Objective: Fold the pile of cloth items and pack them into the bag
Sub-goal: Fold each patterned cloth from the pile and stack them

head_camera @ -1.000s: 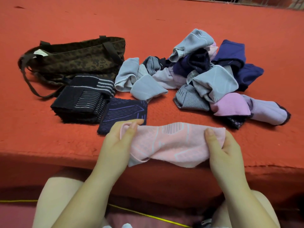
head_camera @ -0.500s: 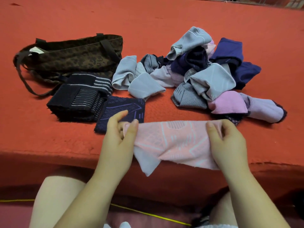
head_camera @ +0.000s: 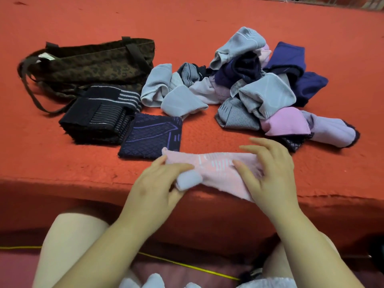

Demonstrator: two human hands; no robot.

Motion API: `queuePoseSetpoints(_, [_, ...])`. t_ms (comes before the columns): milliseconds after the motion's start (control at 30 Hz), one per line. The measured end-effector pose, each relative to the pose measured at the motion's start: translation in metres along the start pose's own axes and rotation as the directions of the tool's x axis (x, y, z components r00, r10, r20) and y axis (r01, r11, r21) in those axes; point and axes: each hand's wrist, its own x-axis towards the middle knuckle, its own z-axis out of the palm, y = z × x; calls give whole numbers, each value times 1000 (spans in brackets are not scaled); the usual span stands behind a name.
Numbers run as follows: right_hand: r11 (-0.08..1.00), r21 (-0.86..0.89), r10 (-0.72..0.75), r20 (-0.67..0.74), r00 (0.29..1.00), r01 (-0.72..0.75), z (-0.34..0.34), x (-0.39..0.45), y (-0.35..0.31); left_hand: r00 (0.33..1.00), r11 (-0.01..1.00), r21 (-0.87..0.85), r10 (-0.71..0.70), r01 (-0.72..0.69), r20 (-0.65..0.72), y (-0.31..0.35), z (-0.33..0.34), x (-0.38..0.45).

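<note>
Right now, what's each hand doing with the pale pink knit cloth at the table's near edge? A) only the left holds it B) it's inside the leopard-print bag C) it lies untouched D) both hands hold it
D: the left hand pinches one end of the pale pink knit cloth and the right hand grips the other, at the near edge of the red table.

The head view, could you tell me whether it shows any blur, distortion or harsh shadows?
Head view: soft, even lighting and faint shadows beside the bag; mild softness on the right hand and left hand holding the pink cloth; wide-angle lens bows the table edge.
</note>
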Motion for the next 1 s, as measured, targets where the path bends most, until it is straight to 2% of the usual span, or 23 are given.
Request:
queuePoseSetpoints(100, [984,143,-116,95,989,102,-9,7,-16,977,932,-290,-201,215,78,8,-12,32])
queuePoseSetpoints(167, [985,125,-135,158,978,116,-11,13,-22,957,885,-368,-282,285,64,6,-10,53])
queuePoseSetpoints(267, [981,176,45,177,983,-77,-13,25,-15,921,879,-292,-389,378,22,0,1,79])
queuePoseSetpoints(333, [922,293,191,228,955,-255,-17,36,-1,892,843,-315,-451,436,27,-7,9,92])
queuePoseSetpoints(433, [745,504,330,289,898,-436,-20,50,16,893,800,-417,-445,432,72,-17,11,106])
queuePoseSetpoints(500, [674,568,406,249,879,-472,-12,55,21,904,788,-457,-417,412,95,-21,9,115])
queuePoseSetpoints(567, [651,595,470,173,865,-472,2,54,23,926,825,-423,-359,374,118,-25,7,120])
queuePoseSetpoints(667, [704,552,491,77,868,-447,17,49,23,951,886,-346,-282,310,129,-37,13,117])
queuePoseSetpoints(800, [782,472,409,105,906,-408,27,44,25,963,909,-318,-263,270,66,-48,25,101])
queuePoseSetpoints(900, [805,456,401,52,914,-379,27,44,26,965,899,-354,-261,258,39,-50,26,99])
queuePoseSetpoints(1000, [824,441,390,11,921,-355,26,44,25,946,865,-393,-322,312,41,-48,25,98])
